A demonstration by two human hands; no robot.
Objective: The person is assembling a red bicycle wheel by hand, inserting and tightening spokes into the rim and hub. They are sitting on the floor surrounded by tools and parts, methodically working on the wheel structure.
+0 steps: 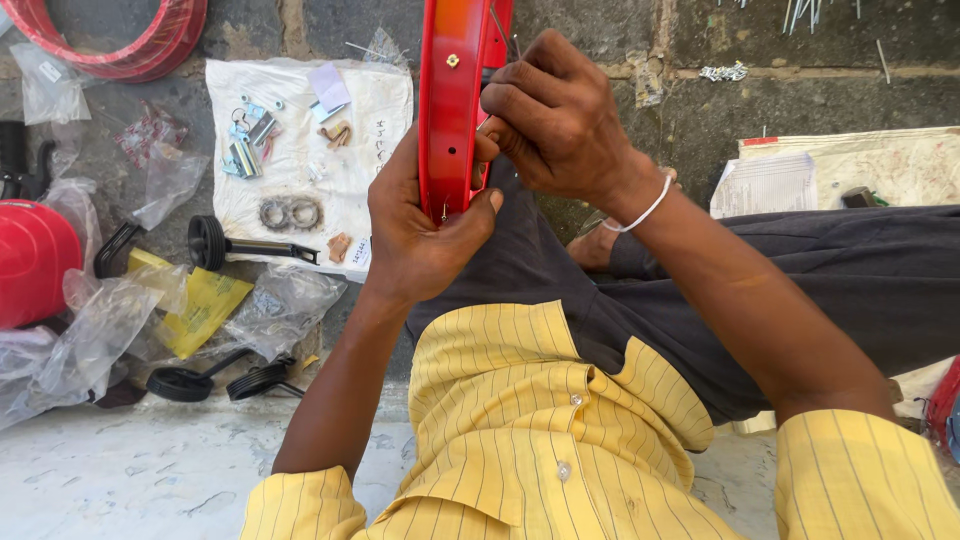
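A red wheel rim [447,110] stands upright in front of me, running up out of the top of the view. My left hand [415,232] grips its lower part, thumb wrapped across the near edge. My right hand [555,120] is at the rim's right side, fingers pinched on a thin metal spoke [499,30] that sticks up beside the rim. A white band circles my right wrist. I sit on the ground in a yellow striped shirt and dark trousers.
A white sheet [300,160] to the left carries small metal parts, two rings and a black training wheel [208,243]. Clear plastic bags, yellow paper, more small black wheels and a red helmet-like shell [35,262] lie farther left. Another red rim [130,40] is at top left. Papers lie right.
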